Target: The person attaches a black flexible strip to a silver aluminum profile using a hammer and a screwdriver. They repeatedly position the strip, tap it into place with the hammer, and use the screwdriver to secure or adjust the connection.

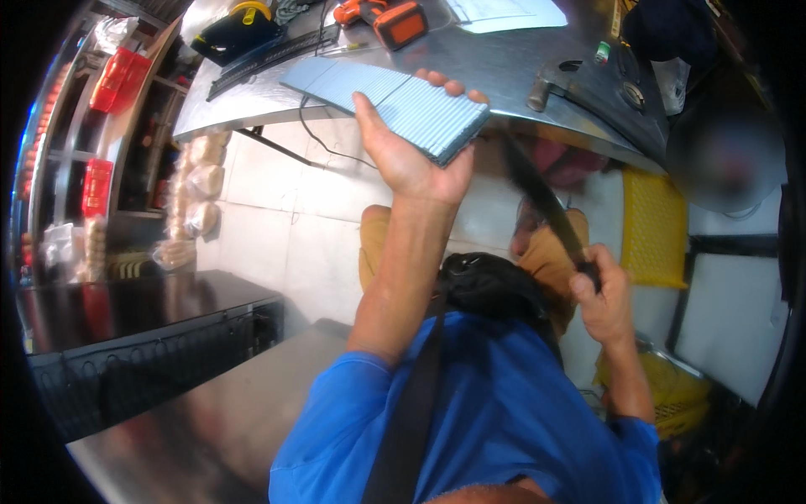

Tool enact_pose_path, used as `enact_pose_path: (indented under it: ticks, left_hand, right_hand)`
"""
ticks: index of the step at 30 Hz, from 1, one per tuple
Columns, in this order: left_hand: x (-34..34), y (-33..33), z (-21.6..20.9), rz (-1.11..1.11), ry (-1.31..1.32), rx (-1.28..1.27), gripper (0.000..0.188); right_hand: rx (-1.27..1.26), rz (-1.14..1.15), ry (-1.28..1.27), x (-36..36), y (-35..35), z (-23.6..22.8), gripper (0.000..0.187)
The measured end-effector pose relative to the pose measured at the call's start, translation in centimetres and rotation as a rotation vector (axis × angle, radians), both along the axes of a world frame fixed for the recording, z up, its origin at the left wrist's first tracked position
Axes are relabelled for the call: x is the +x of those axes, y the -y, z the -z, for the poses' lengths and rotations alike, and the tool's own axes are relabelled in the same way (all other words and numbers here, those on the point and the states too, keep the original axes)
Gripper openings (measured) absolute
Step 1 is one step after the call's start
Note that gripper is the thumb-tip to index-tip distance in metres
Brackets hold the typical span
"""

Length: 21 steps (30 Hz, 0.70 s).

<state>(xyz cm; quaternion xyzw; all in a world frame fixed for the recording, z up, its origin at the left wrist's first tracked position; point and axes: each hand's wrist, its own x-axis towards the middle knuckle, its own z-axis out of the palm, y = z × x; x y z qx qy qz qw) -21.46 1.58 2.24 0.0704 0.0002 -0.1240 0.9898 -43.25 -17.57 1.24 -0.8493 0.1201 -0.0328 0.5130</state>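
Note:
A pale blue, finely ribbed flat panel [395,99] lies across my left hand [420,155]. The thumb presses on its near side and the fingers curl around its far edge, over the front of the metal table. Low on the right, my right hand [603,294] is wrapped around the black handle of a long dark-bladed knife [541,197]. Its blade points up and away toward the table edge, apart from the panel, and is smeared by motion.
On the metal table [495,71] are an orange and black power tool [390,21], paper sheets [512,15], a hammer [588,105] and a black bag [239,34]. A yellow crate [655,231] stands at right. Shelves with red boxes [120,80] line the left; a dark cable [315,133] hangs below the table.

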Motion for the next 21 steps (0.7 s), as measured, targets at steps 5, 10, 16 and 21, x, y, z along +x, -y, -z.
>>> enact_pose_path:
  ticks: [5, 10, 16, 21]
  left_hand:
    - [-0.3, -0.4, 0.1, 0.057, 0.028, -0.01, 0.076]
    - [-0.3, -1.0, 0.3, 0.1, 0.05, -0.015, 0.078]
    - [-0.4, -1.3, 0.4, 0.085, 0.077, 0.046, 0.087]
    - [-0.1, -1.0, 0.7, 0.052, -0.008, 0.069, 0.089]
  right_hand:
    - [0.218, -0.043, -0.026, 2.4, -2.7, -1.1, 0.04]
    - [0.106, -0.209, 0.221, 6.4, -5.8, -2.4, 0.027]
    - [-0.003, -0.262, 0.385, 9.6, -8.3, -3.4, 0.022]
    - [-0.01, -0.258, 0.508, 10.2, -8.6, -2.2, 0.019]
